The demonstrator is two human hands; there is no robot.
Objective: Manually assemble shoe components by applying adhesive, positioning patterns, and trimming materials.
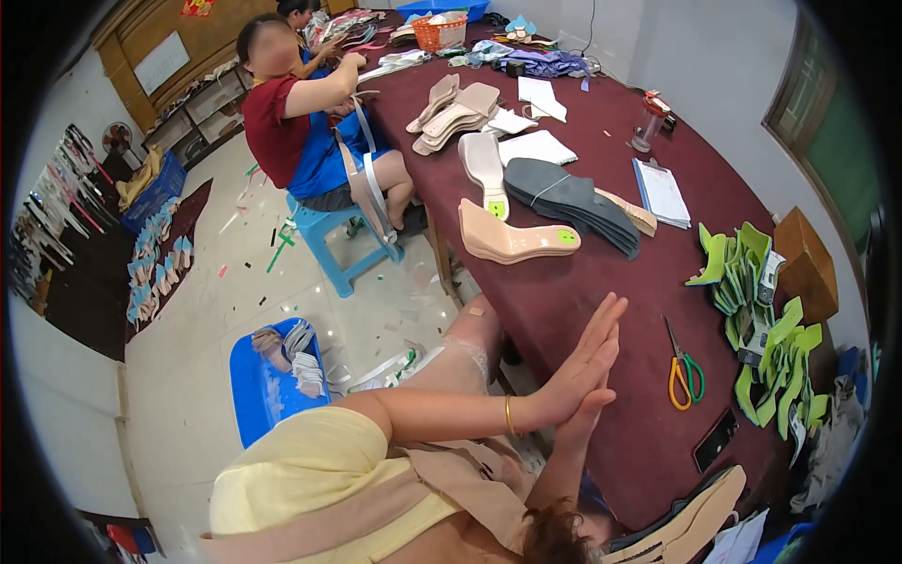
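My left hand (566, 393), a gold bangle at its wrist, is held upright at the near edge of the dark red table (564, 320). Its fingers are stretched out. Against its palm rests my right hand (583, 423), mostly hidden behind it, with the thumb side showing. Nothing shows between the two. Scissors (684, 371) with one orange and one green handle lie to the right of the hands, and a black phone (716, 440) lies nearer. Beyond the hands sit a glossy peach shoe insole stack (512, 237) and banded dark grey insoles (578, 204).
Green shoe pieces (775, 348) pile up at right by a brown box (803, 263). Beige insoles (700, 517) lie near me. Farther along are a clipboard (661, 193) and a lidded cup (648, 122). A co-worker (310, 122) sits on a blue stool (343, 244); a blue tub (272, 385) stands on the floor.
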